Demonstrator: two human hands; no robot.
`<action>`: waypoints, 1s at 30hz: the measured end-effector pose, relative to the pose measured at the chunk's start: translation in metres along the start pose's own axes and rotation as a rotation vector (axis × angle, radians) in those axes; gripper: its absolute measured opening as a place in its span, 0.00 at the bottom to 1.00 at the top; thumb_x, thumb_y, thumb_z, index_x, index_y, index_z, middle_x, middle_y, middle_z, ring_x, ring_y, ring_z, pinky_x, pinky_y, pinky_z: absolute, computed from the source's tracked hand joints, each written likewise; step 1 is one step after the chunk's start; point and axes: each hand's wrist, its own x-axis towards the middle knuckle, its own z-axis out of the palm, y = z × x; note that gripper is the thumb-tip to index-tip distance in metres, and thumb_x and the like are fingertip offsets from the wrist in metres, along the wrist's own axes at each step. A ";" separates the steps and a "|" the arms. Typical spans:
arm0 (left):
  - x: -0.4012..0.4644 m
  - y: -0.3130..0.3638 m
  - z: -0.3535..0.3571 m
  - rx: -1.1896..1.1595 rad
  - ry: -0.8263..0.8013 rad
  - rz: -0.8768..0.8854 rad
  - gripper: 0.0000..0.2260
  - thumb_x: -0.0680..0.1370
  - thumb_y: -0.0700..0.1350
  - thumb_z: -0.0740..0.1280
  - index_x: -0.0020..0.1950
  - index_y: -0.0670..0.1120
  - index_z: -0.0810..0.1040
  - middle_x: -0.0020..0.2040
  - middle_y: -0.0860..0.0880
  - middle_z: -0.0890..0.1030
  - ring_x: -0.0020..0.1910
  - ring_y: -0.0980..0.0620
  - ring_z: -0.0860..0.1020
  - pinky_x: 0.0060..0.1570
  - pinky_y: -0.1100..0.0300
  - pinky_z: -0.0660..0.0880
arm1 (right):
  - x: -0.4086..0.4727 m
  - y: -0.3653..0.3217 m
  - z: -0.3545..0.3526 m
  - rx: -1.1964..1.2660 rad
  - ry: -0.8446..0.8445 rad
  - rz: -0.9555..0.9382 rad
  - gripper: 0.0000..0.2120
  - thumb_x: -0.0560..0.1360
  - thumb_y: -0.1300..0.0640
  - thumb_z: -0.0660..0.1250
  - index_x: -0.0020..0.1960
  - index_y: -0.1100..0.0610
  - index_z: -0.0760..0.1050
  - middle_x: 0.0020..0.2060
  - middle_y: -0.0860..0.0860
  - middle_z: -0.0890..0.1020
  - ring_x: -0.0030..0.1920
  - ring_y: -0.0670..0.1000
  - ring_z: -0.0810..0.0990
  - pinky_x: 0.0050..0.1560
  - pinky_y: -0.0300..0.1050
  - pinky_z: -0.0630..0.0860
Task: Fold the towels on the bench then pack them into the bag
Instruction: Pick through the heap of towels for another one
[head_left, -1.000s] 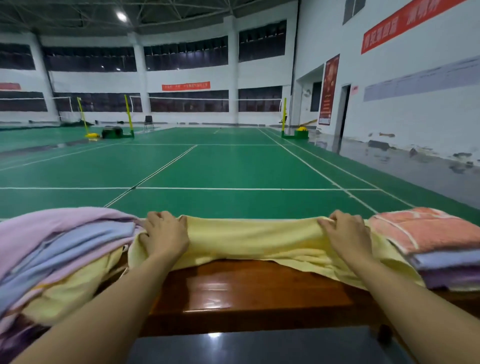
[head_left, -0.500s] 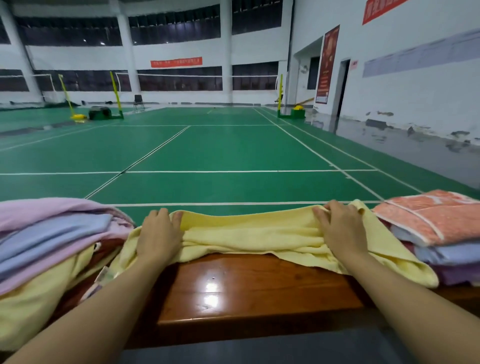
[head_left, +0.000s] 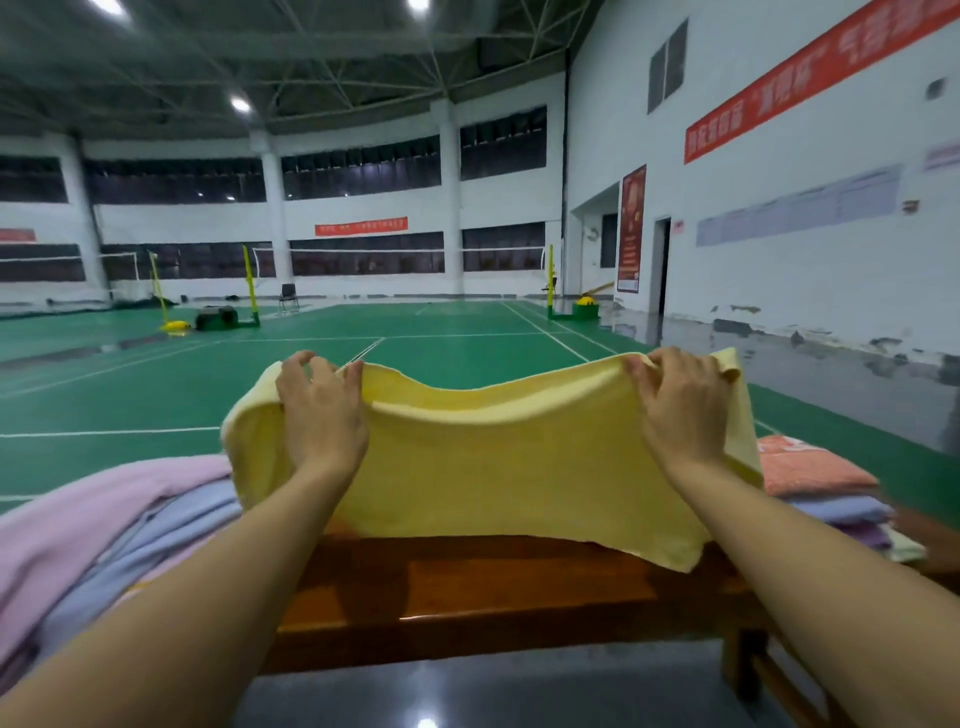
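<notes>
Yellow towel (head_left: 498, 467) held up over the wooden bench (head_left: 467, 587), one hand at each top corner.

The left hand (head_left: 322, 410) and right hand (head_left: 680, 405) each pinch the upper edge, fingers curled over it (the cloth sags between them, its lower hem apparently hanging just above the seat). A loose pink and blue heap (head_left: 104, 535) lies to the left; a folded stack (head_left: 826, 493), orange on top, sits to the right.

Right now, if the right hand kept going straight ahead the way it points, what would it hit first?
Probably nothing: the right hand, gripping the yellow towel, points out over open green floor; depth is unclear.
</notes>
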 end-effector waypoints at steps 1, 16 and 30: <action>0.004 0.005 -0.011 -0.019 0.027 0.001 0.22 0.85 0.58 0.53 0.57 0.39 0.74 0.66 0.40 0.68 0.66 0.41 0.67 0.68 0.43 0.69 | 0.005 -0.003 -0.011 0.009 0.031 -0.005 0.22 0.83 0.39 0.56 0.48 0.56 0.76 0.43 0.54 0.81 0.47 0.57 0.74 0.49 0.53 0.68; 0.013 0.044 -0.083 0.006 0.347 0.017 0.21 0.85 0.57 0.54 0.58 0.40 0.74 0.72 0.41 0.66 0.69 0.40 0.66 0.65 0.44 0.64 | 0.031 -0.029 -0.066 -0.023 0.359 -0.013 0.16 0.84 0.44 0.60 0.50 0.56 0.76 0.48 0.55 0.79 0.51 0.59 0.74 0.54 0.56 0.67; -0.053 -0.071 0.067 0.255 -0.321 -0.133 0.22 0.86 0.52 0.55 0.67 0.36 0.74 0.69 0.35 0.69 0.72 0.37 0.64 0.71 0.44 0.62 | -0.075 0.047 0.105 -0.147 -0.359 0.051 0.15 0.82 0.42 0.57 0.50 0.53 0.74 0.50 0.53 0.78 0.53 0.57 0.71 0.59 0.60 0.68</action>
